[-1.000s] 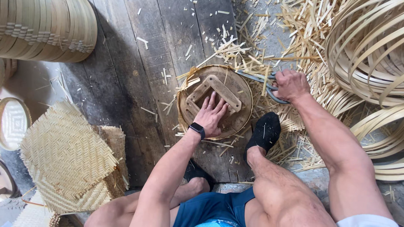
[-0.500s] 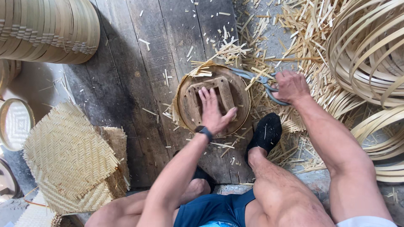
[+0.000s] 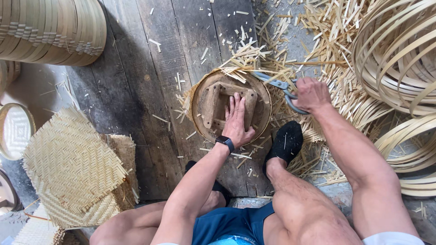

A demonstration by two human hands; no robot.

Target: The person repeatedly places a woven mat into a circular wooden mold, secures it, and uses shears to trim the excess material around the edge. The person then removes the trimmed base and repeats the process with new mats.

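The left hand (image 3: 237, 121) lies flat, fingers together and stretched out, pressing on a round wooden form (image 3: 213, 105) that sits on the plank floor (image 3: 136, 81); it grips nothing, only bears down. Woven bamboo pokes out from under the form as a ragged fringe (image 3: 245, 59) just beyond the fingertips. The right hand (image 3: 311, 93) is closed around the handles of shears (image 3: 277, 84), whose blades point toward the fringe, close to the far side of the left hand.

The risk, as I judge it, is the blades running near those outstretched fingers: a slip of the shears or a shift of the form could nick them. The form could also skid on loose offcuts (image 3: 290, 131) beside the wrist, spoiling the trimmed edge. A black shoe (image 3: 284, 143) rests just behind the right hand, among sharp splinters.
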